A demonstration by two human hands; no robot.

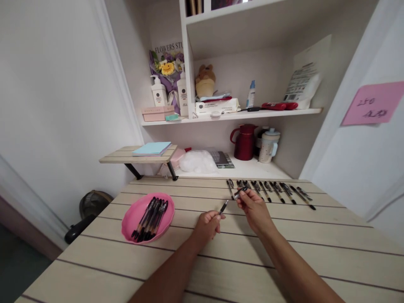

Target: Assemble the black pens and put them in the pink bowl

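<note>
My left hand (206,226) is closed around a black pen (224,207), its bare tip pointing up and away from me. A short gap to the right, my right hand (254,208) pinches a pen cap (240,191), dark with a clear part. Just beyond that hand, a row of black pens and loose caps (277,191) lies spread along the back right of the table. On the left stands a pink bowl (126,219) with several capped black pens (151,219) lying in it side by side.
The slatted wooden table (252,261) meets a white shelf unit (265,114) at the back. A small raised stand (116,155) carries coloured paper (152,148). Behind the table are a plastic bag (198,162), a red jug (245,143) and a light cup (268,146).
</note>
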